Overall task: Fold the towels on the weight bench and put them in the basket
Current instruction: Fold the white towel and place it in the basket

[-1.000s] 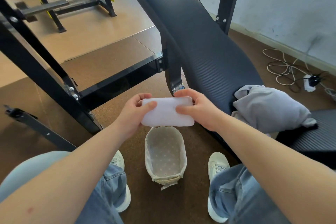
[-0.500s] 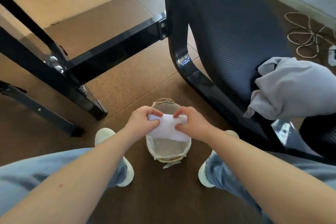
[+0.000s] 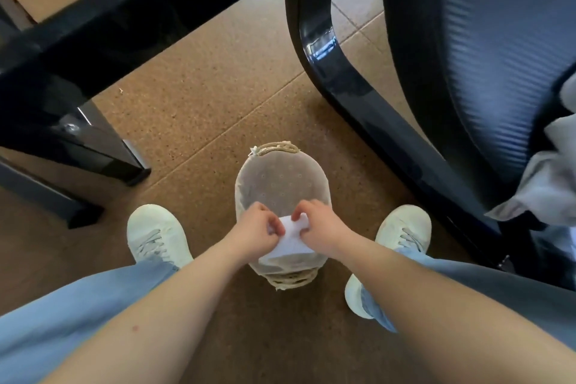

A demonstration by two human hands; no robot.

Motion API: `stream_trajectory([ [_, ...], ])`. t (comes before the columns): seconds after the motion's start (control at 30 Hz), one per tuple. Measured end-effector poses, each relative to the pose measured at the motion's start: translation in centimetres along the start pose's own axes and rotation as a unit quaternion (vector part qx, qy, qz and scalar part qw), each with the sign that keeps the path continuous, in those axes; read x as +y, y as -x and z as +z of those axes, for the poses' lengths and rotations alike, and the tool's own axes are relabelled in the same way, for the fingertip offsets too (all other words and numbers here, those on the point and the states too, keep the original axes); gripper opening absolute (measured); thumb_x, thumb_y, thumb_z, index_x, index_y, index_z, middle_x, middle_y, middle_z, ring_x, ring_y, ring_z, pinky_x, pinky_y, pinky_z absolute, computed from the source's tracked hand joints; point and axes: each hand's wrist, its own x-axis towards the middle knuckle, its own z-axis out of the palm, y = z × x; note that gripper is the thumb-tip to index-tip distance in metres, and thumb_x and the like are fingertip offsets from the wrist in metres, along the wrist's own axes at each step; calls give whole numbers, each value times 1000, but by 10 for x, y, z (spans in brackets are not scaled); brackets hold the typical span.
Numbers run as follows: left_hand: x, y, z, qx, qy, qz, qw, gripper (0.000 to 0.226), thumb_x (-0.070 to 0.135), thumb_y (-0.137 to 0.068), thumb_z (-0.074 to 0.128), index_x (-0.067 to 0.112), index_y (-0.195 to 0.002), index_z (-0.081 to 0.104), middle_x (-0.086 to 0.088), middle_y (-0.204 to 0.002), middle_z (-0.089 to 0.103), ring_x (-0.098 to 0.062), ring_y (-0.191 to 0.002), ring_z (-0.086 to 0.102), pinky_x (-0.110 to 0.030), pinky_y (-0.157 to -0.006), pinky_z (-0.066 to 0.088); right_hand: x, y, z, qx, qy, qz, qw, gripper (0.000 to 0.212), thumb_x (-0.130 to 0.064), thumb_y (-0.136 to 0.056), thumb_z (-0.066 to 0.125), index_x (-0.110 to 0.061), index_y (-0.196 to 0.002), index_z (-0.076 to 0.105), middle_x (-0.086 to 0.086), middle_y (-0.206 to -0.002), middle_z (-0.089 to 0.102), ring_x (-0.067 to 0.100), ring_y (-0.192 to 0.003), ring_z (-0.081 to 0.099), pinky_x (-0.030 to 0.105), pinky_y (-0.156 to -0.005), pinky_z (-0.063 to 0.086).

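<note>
Left hand [image 3: 260, 229] and right hand [image 3: 318, 226] pinch the folded white towel [image 3: 290, 240] just inside the lined basket [image 3: 280, 178], keeping its folds together. A grey towel [image 3: 542, 193] lies unfolded on the weight bench [image 3: 467, 56] beside the basket.

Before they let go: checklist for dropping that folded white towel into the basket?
1. Hold: ok, left grip and right grip both pinch the folded white towel at its upper edge.
2. Towel above the oval fabric-lined basket: ok, at its near end.
3. Basket upright on floor: ok.
4. Towel touching basket bottom: cannot tell.
5. Room inside: ok, far part shows bare lining.
6. All towels done: not ok, crumpled grey towel lies on the black weight bench.
</note>
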Motion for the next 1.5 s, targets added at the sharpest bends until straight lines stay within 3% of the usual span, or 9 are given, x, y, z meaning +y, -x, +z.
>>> stream_trajectory([
  [0.33, -16, -26, 20, -50, -107, -15, 993, 14, 15, -93, 66, 28, -93, 69, 7, -111, 43, -14, -88, 54, -27, -82, 52, 4, -32, 20, -99, 96, 26, 990, 32, -16, -93, 67, -30, -117, 51, 0, -118, 55, 23, -105, 57, 36, -96, 52],
  [0.47, -22, -28, 26, -51, -165, -1, 985, 16, 17, -95, 66, 28, -106, 69, 1, -119, 43, -16, -94, 54, -30, -90, 53, 5, -31, 30, -122, 111, 27, 986, 36, -22, -93, 69, -28, -123, 50, 2, -124, 55, 22, -105, 55, 37, -100, 49],
  [0.57, -21, -30, 31, -56, -255, 24, 965, 26, 23, -98, 63, 27, -124, 64, -4, -126, 45, -19, -106, 52, -33, -99, 50, 5, -28, 39, -160, 191, 16, 968, 61, -20, -86, 78, -25, -137, 46, 7, -138, 48, 31, -124, 53, 44, -109, 46],
  [0.7, -29, -23, 39, -37, -381, 89, 919, 34, 32, -96, 61, 24, -129, 59, -6, -129, 42, -25, -113, 43, -34, -100, 42, 8, -20, 49, -130, 258, -16, 957, 56, -18, -90, 72, -22, -138, 43, 12, -141, 44, 36, -129, 46, 45, -111, 42],
  [0.83, -30, -14, 35, 14, -413, 136, 900, 38, 42, -91, 62, 24, -125, 62, -3, -124, 48, -26, -114, 43, -38, -92, 39, 11, -5, 58, -23, 284, -45, 958, 38, -22, -95, 64, -21, -130, 49, 12, -135, 42, 33, -123, 41, 41, -104, 44],
  [0.97, -30, -7, 36, 25, -419, 122, 899, 41, 40, -93, 61, 24, -130, 54, 1, -120, 57, -23, -115, 52, -38, -92, 38, 12, -4, 54, -28, 265, -86, 960, 54, -21, -91, 70, -24, -138, 43, 8, -132, 46, 29, -120, 49, 40, -99, 49],
  [1.3, -33, -10, 57, 61, -432, 64, 898, 28, 28, -99, 52, 24, -127, 47, 0, -117, 59, -25, -110, 53, -40, -92, 35, 9, -1, 45, -168, 409, -113, 890, 70, -24, -103, 45, -27, -163, 10, 11, -140, 47, 36, -131, 49, 60, -124, 12],
  [1.4, -33, -6, 56, 55, -424, 87, 900, 25, 28, -97, 55, 23, -121, 49, -1, -114, 58, -25, -108, 52, -39, -89, 36, 4, 2, 42, -181, 397, -105, 894, 69, -23, -102, 47, -28, -163, 15, 12, -141, 46, 36, -130, 49, 56, -121, 24],
  [1.5, -35, 0, 51, 76, -397, 136, 904, 33, 30, -88, 67, 21, -118, 58, -3, -109, 59, -26, -102, 55, -39, -83, 43, 5, 4, 41, -104, 339, -109, 929, 60, -25, -101, 51, -23, -156, 28, 11, -138, 46, 34, -128, 47, 45, -105, 43],
])
